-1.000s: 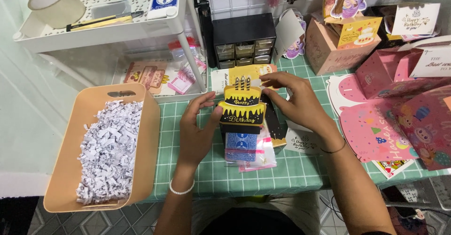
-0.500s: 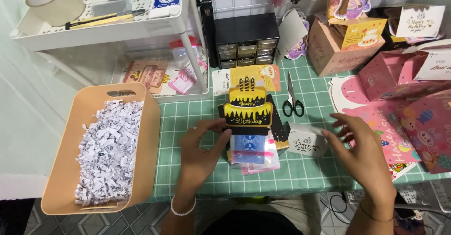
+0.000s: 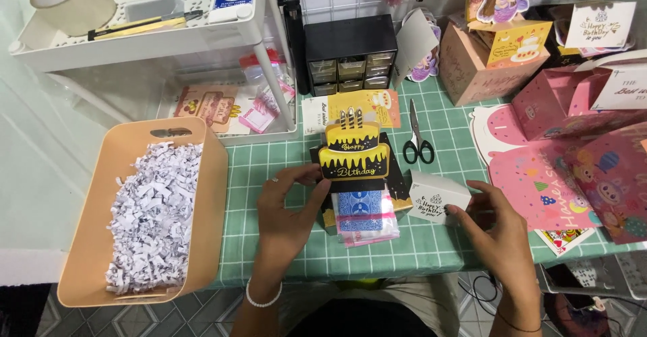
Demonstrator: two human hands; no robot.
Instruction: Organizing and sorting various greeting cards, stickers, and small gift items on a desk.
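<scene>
Left hand (image 3: 286, 209) pinching cake-shaped box (image 3: 356, 165), right hand (image 3: 499, 232) pinching white card (image 3: 437, 199) beside it

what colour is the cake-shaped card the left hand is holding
The cake card is yellow with black dripping icing, seen in the head view, steadied by the left hand.

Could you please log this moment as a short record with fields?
Left hand: steadies black-and-yellow cake-shaped pop-up box
Right hand: fingertips on small white greeting card
Under the box: stack of clear-wrapped blue packets
Scissors: flat on green checked mat, behind the card
Far left: peach bin of shredded white paper
</scene>
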